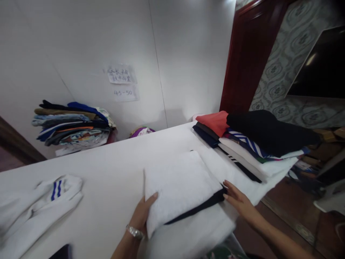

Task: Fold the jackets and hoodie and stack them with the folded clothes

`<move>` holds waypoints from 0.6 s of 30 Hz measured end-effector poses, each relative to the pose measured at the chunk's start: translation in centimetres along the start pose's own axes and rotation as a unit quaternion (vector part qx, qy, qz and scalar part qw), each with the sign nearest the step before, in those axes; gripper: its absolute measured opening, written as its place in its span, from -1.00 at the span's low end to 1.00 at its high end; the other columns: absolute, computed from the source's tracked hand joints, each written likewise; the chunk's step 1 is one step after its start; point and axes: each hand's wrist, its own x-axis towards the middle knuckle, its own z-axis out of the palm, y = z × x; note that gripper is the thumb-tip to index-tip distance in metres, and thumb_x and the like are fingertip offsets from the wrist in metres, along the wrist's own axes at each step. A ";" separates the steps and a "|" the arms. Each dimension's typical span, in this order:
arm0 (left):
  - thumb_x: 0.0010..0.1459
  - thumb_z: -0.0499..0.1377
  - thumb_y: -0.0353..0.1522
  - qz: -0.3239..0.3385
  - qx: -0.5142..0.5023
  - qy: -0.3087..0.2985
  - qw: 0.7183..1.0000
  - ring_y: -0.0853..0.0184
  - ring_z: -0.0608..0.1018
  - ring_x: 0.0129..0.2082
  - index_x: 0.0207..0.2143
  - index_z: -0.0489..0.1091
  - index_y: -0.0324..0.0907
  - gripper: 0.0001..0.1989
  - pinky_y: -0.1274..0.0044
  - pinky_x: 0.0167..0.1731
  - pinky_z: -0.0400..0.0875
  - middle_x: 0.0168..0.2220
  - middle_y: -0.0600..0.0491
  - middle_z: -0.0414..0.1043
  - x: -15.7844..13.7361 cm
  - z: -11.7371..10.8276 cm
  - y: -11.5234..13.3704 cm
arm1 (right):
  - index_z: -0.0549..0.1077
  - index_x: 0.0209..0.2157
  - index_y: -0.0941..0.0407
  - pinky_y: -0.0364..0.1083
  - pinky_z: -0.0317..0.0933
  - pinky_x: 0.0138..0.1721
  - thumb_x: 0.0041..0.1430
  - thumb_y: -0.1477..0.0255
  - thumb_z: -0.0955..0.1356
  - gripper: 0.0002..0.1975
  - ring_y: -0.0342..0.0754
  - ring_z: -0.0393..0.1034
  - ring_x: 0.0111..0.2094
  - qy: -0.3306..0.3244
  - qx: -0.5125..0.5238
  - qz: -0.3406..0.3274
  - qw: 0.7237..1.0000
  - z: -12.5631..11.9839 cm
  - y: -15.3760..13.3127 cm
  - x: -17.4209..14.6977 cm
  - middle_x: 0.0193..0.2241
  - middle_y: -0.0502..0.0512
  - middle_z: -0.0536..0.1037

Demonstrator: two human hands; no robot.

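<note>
A folded white garment (pixel 183 183) lies on the near part of the table, with a dark folded cloth (pixel 199 208) showing under its front edge. More white fabric (pixel 188 230) spreads below both. My left hand (pixel 142 214), with a silver bracelet at the wrist, grips the garment's left edge; the thumb rests on top and the other fingers are mostly hidden. At the right corner, my right hand (pixel 238 201) has its fingers stretched out, beside or just touching the dark cloth.
On the white table (pixel 107 194), a white garment with blue stripes (pixel 58 190) lies at left. A stack of folded clothes (pixel 253 140) stands at right. Another clothes pile (pixel 75 126) sits beyond the table's far edge. A dark flat object (pixel 61 251) is at the near edge.
</note>
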 end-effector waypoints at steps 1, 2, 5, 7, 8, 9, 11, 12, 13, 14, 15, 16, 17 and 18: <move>-0.02 0.30 -0.21 0.010 0.004 0.009 1.000 0.13 0.59 -0.21 -0.05 0.36 -0.20 -0.51 0.37 -0.24 0.52 -0.23 -0.08 0.56 0.0 -0.1 0.1 | 0.22 0.20 0.05 0.15 0.00 0.22 -0.06 0.00 0.39 -0.18 0.19 0.06 0.23 0.001 0.022 0.012 1.000 0.0 -0.4 -0.2 0.24 0.23 0.17; -0.02 0.31 -0.26 0.019 0.007 0.018 1.000 0.15 0.60 -0.24 -0.06 0.37 -0.23 -0.53 0.39 -0.25 0.51 -0.24 -0.10 0.56 0.0 -0.1 0.2 | 0.23 0.20 0.08 0.14 -0.03 0.23 -0.09 0.02 0.42 -0.16 0.18 0.04 0.24 0.003 0.043 0.021 0.999 0.0 -0.9 -0.4 0.24 0.24 0.17; 0.00 0.31 -0.38 0.029 0.011 0.040 0.999 0.21 0.60 -0.31 -0.09 0.39 -0.30 -0.60 0.44 -0.32 0.51 -0.27 -0.12 0.57 -0.3 0.0 0.8 | 0.28 0.15 0.08 0.12 -0.09 0.26 -0.13 0.12 0.48 -0.20 0.15 0.03 0.25 0.004 0.089 0.043 0.995 0.1 -2.4 -0.8 0.23 0.22 0.20; 0.03 0.28 -0.42 0.026 0.007 0.050 0.998 0.23 0.60 -0.36 -0.09 0.39 -0.32 -0.65 0.46 -0.37 0.51 -0.30 -0.11 0.57 -0.6 0.2 1.1 | 0.32 0.11 0.04 0.13 -0.02 0.24 -0.13 0.21 0.51 -0.27 0.14 0.11 0.22 0.006 0.150 0.084 0.985 0.1 -3.3 -0.8 0.20 0.17 0.26; 0.05 0.27 -0.44 0.024 0.005 0.054 0.998 0.24 0.60 -0.38 -0.09 0.39 -0.32 -0.66 0.46 -0.38 0.50 -0.31 -0.11 0.57 -0.8 0.3 1.2 | 0.33 0.09 0.01 0.15 0.04 0.21 -0.11 0.25 0.51 -0.32 0.13 0.17 0.19 0.009 0.194 0.110 0.975 0.1 -3.6 -0.8 0.18 0.15 0.30; 0.06 0.26 -0.45 0.021 0.001 0.056 0.998 0.24 0.60 -0.39 -0.09 0.39 -0.32 -0.67 0.47 -0.40 0.50 -0.32 -0.10 0.57 -0.9 0.4 1.3 | 0.35 0.05 -0.01 0.16 0.11 0.18 -0.10 0.28 0.51 -0.37 0.12 0.23 0.15 0.015 0.240 0.136 0.961 0.1 -3.8 -0.8 0.15 0.13 0.34; 0.08 0.23 -0.45 0.011 -0.010 0.053 0.998 0.24 0.60 -0.41 -0.10 0.38 -0.32 -0.70 0.46 -0.42 0.50 -0.33 -0.10 0.57 -1.2 0.6 1.4 | 0.40 -0.05 -0.01 0.15 0.21 0.13 -0.07 0.32 0.49 -0.50 0.09 0.33 0.08 0.031 0.320 0.179 0.930 0.0 -4.1 -1.2 0.07 0.09 0.43; 0.09 0.22 -0.44 0.003 -0.019 0.046 0.999 0.23 0.60 -0.42 -0.10 0.38 -0.32 -0.71 0.46 -0.42 0.50 -0.33 -0.10 0.57 -1.3 0.6 1.5 | 0.43 -0.11 0.01 0.13 0.23 0.12 -0.05 0.33 0.48 -0.59 0.07 0.35 0.06 0.034 0.345 0.193 0.918 0.1 -4.3 -1.5 0.03 0.08 0.46; 0.11 0.20 -0.43 -0.010 -0.030 0.036 0.999 0.22 0.60 -0.42 -0.10 0.38 -0.32 -0.72 0.45 -0.42 0.50 -0.34 -0.10 0.57 -1.4 0.6 1.5 | 0.46 -0.17 0.03 0.09 0.24 0.12 -0.03 0.31 0.47 -0.66 0.07 0.35 0.06 0.033 0.361 0.206 0.909 0.3 -4.4 -2.0 0.00 0.08 0.49; 0.12 0.18 -0.41 -0.026 -0.042 0.024 0.998 0.21 0.60 -0.42 -0.10 0.38 -0.32 -0.72 0.44 -0.42 0.51 -0.35 -0.10 0.57 -1.5 0.7 1.6 | 0.48 -0.23 0.04 0.06 0.25 0.13 -0.02 0.29 0.46 -0.73 0.07 0.36 0.05 0.029 0.372 0.219 0.902 0.5 -4.5 -2.5 -0.05 0.09 0.52; 0.14 0.17 -0.40 -0.046 -0.054 0.011 0.997 0.20 0.61 -0.42 -0.09 0.39 -0.32 -0.72 0.43 -0.41 0.51 -0.36 -0.09 0.57 -1.7 0.7 1.7 | 0.50 -0.28 0.05 0.03 0.25 0.13 0.00 0.27 0.45 -0.77 0.07 0.36 0.05 0.019 0.382 0.232 0.895 0.8 -4.6 -3.1 -0.09 0.10 0.54; 0.15 0.15 -0.38 -0.066 -0.066 -0.001 0.996 0.19 0.61 -0.41 -0.09 0.39 -0.33 -0.71 0.42 -0.39 0.52 -0.37 -0.09 0.57 -1.8 0.7 1.7 | 0.52 -0.32 0.05 0.00 0.25 0.14 0.01 0.24 0.44 -0.79 0.09 0.36 0.05 0.001 0.391 0.246 0.887 1.2 -4.7 -3.6 -0.12 0.13 0.56; 0.15 0.15 -0.36 -0.084 -0.076 -0.012 0.993 0.18 0.61 -0.40 -0.09 0.39 -0.34 -0.70 0.41 -0.37 0.52 -0.38 -0.09 0.57 -1.9 0.7 1.8 | 0.53 -0.35 0.05 -0.01 0.24 0.15 0.02 0.22 0.43 -0.79 0.10 0.35 0.06 -0.022 0.402 0.259 0.878 1.6 -4.9 -4.2 -0.14 0.15 0.56; 0.15 0.14 -0.36 -0.098 -0.084 -0.020 0.991 0.18 0.61 -0.39 -0.09 0.40 -0.35 -0.69 0.40 -0.35 0.52 -0.38 -0.09 0.57 -2.1 0.7 1.9 | 0.54 -0.37 0.05 -0.01 0.23 0.16 0.03 0.20 0.42 -0.78 0.11 0.33 0.07 -0.048 0.413 0.269 0.869 2.1 -5.0 -4.6 -0.14 0.17 0.56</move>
